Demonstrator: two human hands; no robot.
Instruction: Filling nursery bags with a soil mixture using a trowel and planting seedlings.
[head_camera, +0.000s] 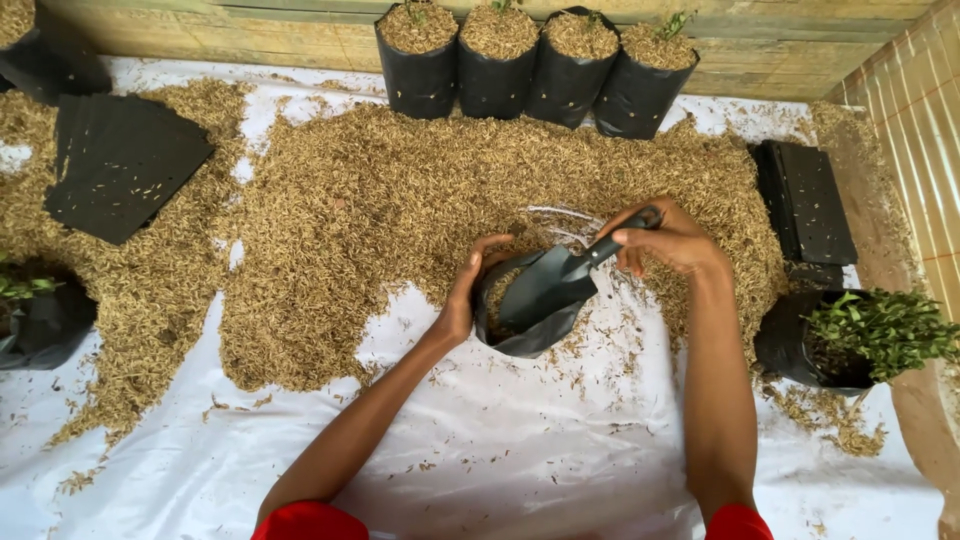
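We are gripping the trowel (562, 278) in our right hand (672, 240), blade tipped into the bag (520, 335). Our left hand (470, 295) is pinching the rim, keeping the mouth open beside the husks (380, 200).

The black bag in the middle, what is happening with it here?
A person holds the small black bag open at its rim with the left hand. The right hand grips a black trowel, its blade resting over the bag's mouth. Loose husk is spread on the white sheet. Four filled bags stand at the back.
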